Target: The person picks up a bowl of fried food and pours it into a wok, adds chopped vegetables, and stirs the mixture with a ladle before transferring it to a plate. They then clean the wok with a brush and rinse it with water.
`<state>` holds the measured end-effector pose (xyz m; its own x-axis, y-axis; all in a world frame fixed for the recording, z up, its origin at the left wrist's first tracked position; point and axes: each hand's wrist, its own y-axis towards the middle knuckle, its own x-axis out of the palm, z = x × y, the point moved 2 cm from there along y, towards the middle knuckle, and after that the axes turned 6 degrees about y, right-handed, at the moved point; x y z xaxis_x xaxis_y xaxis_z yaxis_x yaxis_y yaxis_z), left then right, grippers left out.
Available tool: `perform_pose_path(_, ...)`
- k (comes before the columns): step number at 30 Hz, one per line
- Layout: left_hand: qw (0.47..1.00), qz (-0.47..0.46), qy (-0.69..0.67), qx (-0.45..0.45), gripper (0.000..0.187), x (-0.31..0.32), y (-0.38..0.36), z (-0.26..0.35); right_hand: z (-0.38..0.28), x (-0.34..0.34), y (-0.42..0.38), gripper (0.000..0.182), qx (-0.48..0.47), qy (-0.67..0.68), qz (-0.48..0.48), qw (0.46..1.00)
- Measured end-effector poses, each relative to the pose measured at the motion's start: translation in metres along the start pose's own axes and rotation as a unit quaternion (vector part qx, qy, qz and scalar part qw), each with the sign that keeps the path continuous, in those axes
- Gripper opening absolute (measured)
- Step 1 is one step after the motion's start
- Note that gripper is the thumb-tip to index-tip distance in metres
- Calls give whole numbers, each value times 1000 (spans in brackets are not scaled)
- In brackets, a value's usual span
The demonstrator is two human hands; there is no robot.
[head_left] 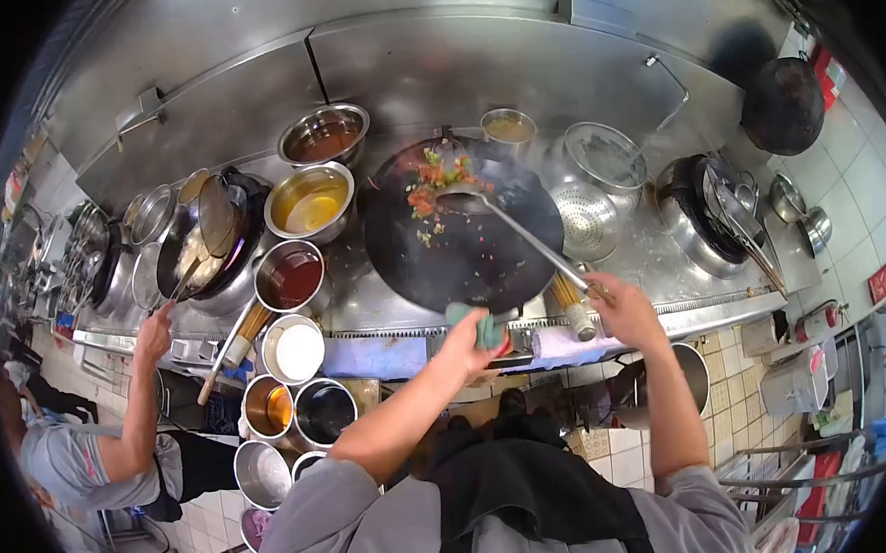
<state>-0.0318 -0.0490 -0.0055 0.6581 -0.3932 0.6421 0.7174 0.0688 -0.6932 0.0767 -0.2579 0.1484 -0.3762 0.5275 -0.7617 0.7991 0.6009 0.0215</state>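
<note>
A large dark wok [492, 259] stands on the steel range at the centre, with light steam over it. My left hand [472, 343] is wrapped round a green cloth [475, 320] at the wok's near edge. In my right hand [620, 309] is the handle of a long metal ladle [531, 237], which reaches to the upper left over the wok. The ladle's bowl is at the chopped red and green food [427, 195] in the far part of the wok. Small bits of food lie scattered on the dark surface below it.
Metal pots of sauce [293, 274] and oil [309, 205] line the left side. A perforated strainer [585, 221] lies right of the wok. Bamboo brushes [572, 305] rest at the front edge. Far left, a co-worker [101, 445] works at another wok [206, 254].
</note>
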Motion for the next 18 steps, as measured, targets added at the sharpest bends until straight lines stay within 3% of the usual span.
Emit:
perform_pose_path(3, 1000, -19, 5, 13, 14, 15, 6, 22, 26, -6, -13, 41, 85, 92, -52, 991)
perform_pose_path(5, 998, 25, 38, 36, 11, 15, 14, 1, 26, -2, -22, 48, 208, 269, -73, 938)
perform_pose_path(7, 937, 107, 201, 266, 12, -23, 56, -41, -3, 1, -20, 50, 244, 260, -68, 932)
perform_pose_path(8, 860, 118, 325, 376, 18, -37, 65, -55, -11, 1, -17, 49, 251, 295, -94, 917)
perform_pose_path(9, 861, 115, 326, 372, 18, -41, 65, -65, -18, 3, -15, 49, 256, 329, -120, 901)
perform_pose_path(10, 893, 137, 256, 343, 19, -43, 68, -74, -22, 5, -15, 39, 270, 402, -123, 866)
perform_pose_path(11, 919, 159, 184, 312, 20, -43, 70, -80, -29, 1, -16, 39, 271, 401, -121, 867)
perform_pose_path(12, 937, 181, 159, 252, 15, -29, 53, -78, -40, -4, -18, 28, 295, 529, -128, 785)
perform_pose_path(13, 938, 180, 159, 249, 15, -15, 36, -69, -48, -9, -19, 19, 312, 645, -131, 685)
perform_pose_path(14, 972, 118, 102, 173, 13, -3, 21, -61, -50, -12, -21, 14, 322, 712, -164, 603)
perform_pose_path(15, 993, 57, 43, 95, 11, 5, 10, -52, -50, -12, -25, 14, 327, 712, -161, 600)
perform_pose_path(16, 999, 34, 18, 32, 12, 8, 2, -42, -53, -10, -29, 15, 359, 750, -165, 530)
perform_pose_path(17, 999, 35, 18, 33, 12, 10, -13, -37, -57, -10, -29, 16, 385, 783, -169, 459)
perform_pose_path(18, 999, 1, -34, -4, 12, 18, -31, -34, -61, -12, -34, 17, 369, 793, -185, 448)
